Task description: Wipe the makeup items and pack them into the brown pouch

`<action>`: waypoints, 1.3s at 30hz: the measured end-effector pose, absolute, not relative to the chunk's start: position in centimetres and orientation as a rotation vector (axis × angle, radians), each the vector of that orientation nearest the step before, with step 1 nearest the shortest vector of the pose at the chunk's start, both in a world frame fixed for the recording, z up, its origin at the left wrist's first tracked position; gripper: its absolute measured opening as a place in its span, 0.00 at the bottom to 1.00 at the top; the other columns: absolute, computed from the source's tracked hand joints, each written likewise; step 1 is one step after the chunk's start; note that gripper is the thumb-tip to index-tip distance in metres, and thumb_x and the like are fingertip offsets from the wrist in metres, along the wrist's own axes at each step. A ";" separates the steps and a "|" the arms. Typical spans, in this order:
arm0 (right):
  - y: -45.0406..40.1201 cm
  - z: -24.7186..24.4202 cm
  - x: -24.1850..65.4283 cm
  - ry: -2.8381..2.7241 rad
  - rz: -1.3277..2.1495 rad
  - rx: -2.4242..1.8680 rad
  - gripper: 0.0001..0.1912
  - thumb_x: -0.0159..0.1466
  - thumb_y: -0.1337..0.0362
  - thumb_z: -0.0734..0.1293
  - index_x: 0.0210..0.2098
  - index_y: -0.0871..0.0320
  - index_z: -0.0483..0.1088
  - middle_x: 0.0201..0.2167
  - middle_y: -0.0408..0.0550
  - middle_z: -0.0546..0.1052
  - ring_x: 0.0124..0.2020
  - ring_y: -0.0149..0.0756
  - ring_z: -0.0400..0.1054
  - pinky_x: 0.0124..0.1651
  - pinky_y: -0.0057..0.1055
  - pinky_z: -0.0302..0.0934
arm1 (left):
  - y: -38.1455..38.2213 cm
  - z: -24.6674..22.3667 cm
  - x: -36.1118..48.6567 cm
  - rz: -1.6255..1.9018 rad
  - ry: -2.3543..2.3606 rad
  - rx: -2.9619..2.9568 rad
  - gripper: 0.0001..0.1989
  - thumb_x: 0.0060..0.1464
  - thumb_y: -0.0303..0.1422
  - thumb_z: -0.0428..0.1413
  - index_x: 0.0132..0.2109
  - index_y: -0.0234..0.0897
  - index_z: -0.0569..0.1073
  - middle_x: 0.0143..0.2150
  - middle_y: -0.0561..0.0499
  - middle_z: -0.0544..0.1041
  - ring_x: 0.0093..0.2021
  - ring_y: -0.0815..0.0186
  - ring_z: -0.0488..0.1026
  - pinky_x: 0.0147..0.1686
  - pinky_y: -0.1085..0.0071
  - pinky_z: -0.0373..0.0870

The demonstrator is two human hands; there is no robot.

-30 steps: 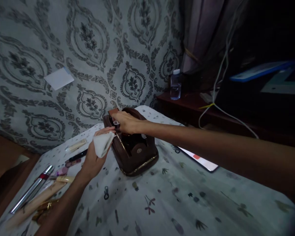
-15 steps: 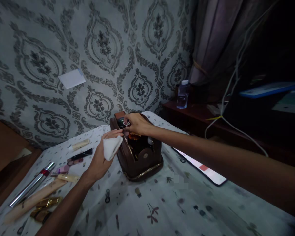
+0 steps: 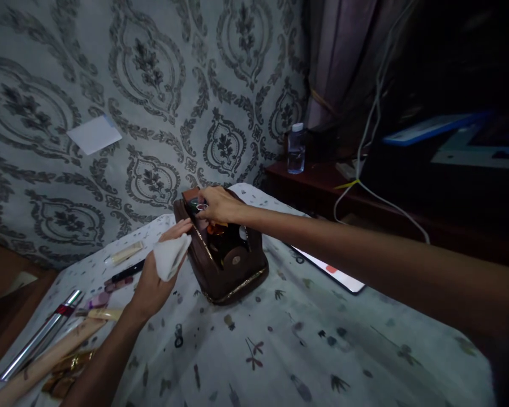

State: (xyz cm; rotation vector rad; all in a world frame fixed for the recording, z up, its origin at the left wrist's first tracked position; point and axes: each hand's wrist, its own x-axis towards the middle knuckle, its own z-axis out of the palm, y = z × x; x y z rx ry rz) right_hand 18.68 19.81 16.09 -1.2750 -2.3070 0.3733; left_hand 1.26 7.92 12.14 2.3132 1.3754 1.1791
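A brown zippered bag (image 3: 237,274) stands unzipped on the patterned white cloth (image 3: 280,350), with several small items inside. My right hand (image 3: 218,204) reaches into its far left part, fingers pinched on a small round item (image 3: 202,207) with a shiny rim. At the bag's left edge is my left hand (image 3: 156,282), its fingertips touching the rim. A folded white cloth or tissue (image 3: 169,257) is held in that hand, against the palm and thumb.
Makeup tubes (image 3: 125,252), a silver tube (image 3: 42,333) and gold items (image 3: 74,362) lie at left. A lit tablet or phone (image 3: 331,271) lies right of the bag. Behind stand a bottle (image 3: 296,150) and hanging white cables (image 3: 375,107).
The view has shifted, so the whole scene sits further left. Both hands keep nearly the same places at the bag, the right one still inside it.
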 end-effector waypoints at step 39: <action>0.6 2.5 6.0 -2.082 1.553 -0.755 0.09 0.60 0.65 0.65 0.40 0.60 0.73 0.28 0.44 0.76 0.22 0.28 0.65 0.26 0.26 0.61 | 1.3 6.9 -19.5 0.741 2.299 1.999 0.26 0.51 0.21 0.47 0.57 0.35 0.73 0.53 0.44 0.76 0.55 0.60 0.70 0.59 0.64 0.64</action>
